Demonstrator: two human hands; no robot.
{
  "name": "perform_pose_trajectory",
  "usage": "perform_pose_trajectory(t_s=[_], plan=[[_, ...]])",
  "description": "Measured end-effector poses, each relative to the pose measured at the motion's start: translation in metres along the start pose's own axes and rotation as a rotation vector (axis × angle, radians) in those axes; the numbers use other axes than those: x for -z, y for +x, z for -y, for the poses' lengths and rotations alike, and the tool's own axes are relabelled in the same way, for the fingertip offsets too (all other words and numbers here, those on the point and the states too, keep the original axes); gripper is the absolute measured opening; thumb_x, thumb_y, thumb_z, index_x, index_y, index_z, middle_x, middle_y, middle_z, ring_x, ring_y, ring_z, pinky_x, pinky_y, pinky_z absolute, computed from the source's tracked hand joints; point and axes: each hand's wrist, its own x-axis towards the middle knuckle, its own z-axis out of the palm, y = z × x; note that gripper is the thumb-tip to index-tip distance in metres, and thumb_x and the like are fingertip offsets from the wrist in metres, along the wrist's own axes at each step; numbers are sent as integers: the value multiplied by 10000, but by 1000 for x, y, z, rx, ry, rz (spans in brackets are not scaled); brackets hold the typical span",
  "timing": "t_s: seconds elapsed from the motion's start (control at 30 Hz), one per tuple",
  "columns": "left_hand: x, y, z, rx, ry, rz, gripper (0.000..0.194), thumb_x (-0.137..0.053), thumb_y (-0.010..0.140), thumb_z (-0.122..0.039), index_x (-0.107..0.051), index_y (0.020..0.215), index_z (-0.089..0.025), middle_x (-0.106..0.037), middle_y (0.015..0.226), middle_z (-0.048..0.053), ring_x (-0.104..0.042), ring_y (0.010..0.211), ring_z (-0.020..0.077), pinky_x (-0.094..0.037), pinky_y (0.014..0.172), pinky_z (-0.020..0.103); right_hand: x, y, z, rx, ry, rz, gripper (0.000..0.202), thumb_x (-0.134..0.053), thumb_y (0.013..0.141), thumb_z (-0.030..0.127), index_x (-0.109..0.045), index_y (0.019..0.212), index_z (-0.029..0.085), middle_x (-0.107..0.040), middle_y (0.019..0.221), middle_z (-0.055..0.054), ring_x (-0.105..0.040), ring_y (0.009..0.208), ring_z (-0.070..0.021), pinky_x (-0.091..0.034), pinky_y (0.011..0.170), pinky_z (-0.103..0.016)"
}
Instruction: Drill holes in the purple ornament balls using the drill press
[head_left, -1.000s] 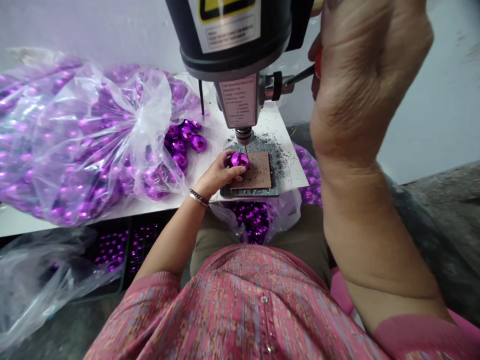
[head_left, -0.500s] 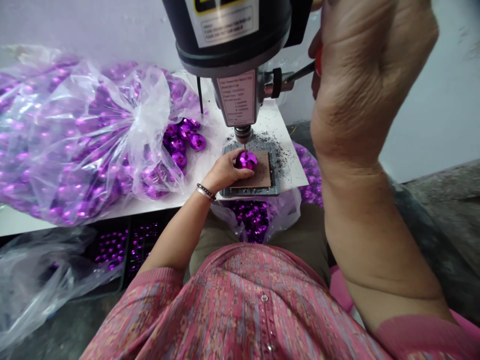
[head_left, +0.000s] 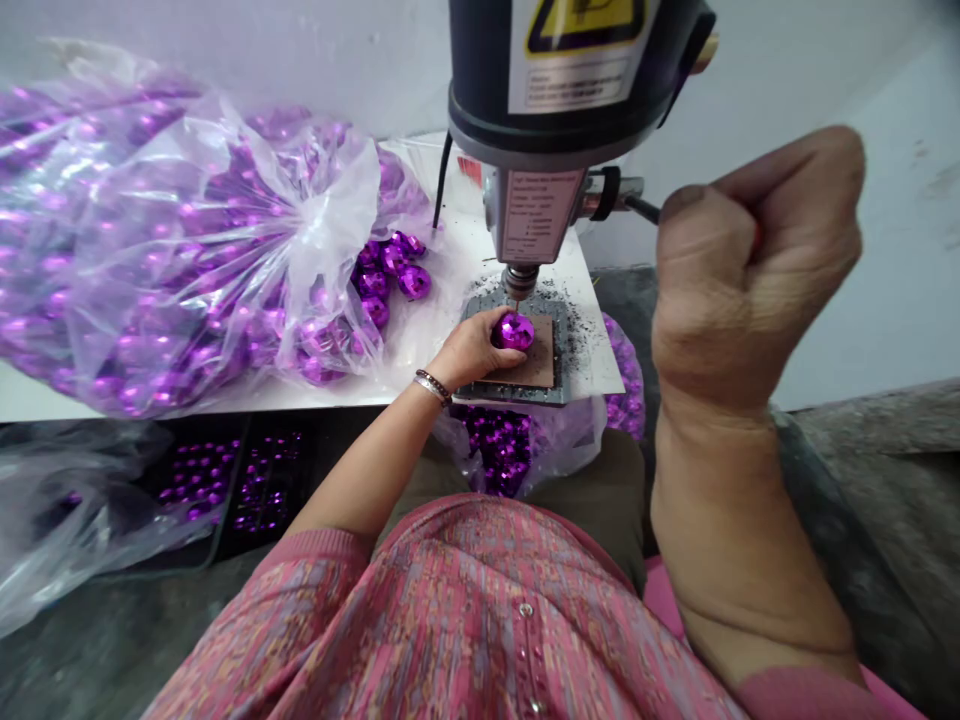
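Note:
My left hand point(head_left: 474, 350) holds a shiny purple faceted ball point(head_left: 516, 331) between thumb and fingers. The ball rests on a brown board point(head_left: 534, 365) that lies on the metal base point(head_left: 561, 380) of a small drill press point(head_left: 536, 215). Directly over the ball, the drill bit point(head_left: 517, 306) reaches down to its top; whether it has gone in I cannot tell. My right hand point(head_left: 739, 250) is closed around the end of the press's feed lever point(head_left: 643, 208), whose grip is mostly hidden by the fingers.
A large clear bag point(head_left: 187, 260) of purple balls fills the left of the white table point(head_left: 592, 330), with several loose balls point(head_left: 394, 265) by its opening. Dark shavings surround the base. Another bag of balls point(head_left: 502, 450) sits at my lap, and dark trays point(head_left: 225, 490) hold more purple pieces.
My right hand has come down with the lever, which now slopes downward instead of up. The left hand still holds the ball under the bit. The camera view has shifted.

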Motion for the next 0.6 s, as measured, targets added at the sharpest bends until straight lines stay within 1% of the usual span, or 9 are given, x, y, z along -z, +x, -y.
perform_pose_trajectory(t_s=[0.1, 0.23, 0.43, 0.53, 0.6], plan=[[-1, 1, 2, -10, 47, -11, 613, -864, 636, -244, -711, 1224, -162, -749, 1013, 34, -674, 951, 229, -533, 913, 333, 1, -9, -5, 55, -20, -16, 176, -472, 929, 227, -421, 783, 142, -380, 752, 35, -376, 732, 26, -365, 731, -152], [-2, 0, 4, -19, 65, -22, 611, -861, 646, -262, -706, 1232, -182, -747, 1048, 43, -675, 963, 241, -524, 926, 352, -2, -16, -13, 131, -43, -49, 193, -477, 955, 237, -458, 800, 125, -404, 760, 38, -398, 738, 35, -385, 726, -134], [-3, 0, 5, -14, 41, -14, 588, -861, 659, -263, -707, 1218, -165, -743, 1056, 42, -668, 967, 226, -513, 934, 336, -4, -23, -26, 215, -46, -65, 258, -481, 991, 308, -497, 817, 118, -437, 780, 28, -419, 738, 15, -386, 706, -158], [-4, -1, 4, 5, 32, -23, 618, -861, 667, -255, -696, 1252, -145, -747, 1090, 49, -672, 982, 225, -511, 939, 329, -7, -28, -33, 241, -25, -116, 284, -486, 997, 338, -487, 821, 117, -430, 772, 27, -406, 715, 16, -367, 686, -168], [-5, -2, 3, 11, 27, -29, 621, -856, 674, -247, -692, 1263, -141, -749, 1098, 52, -677, 992, 230, -512, 940, 331, -11, -31, -38, 247, -7, -153, 289, -490, 995, 357, -473, 829, 121, -437, 775, 26, -428, 713, 10, -378, 685, -182]])
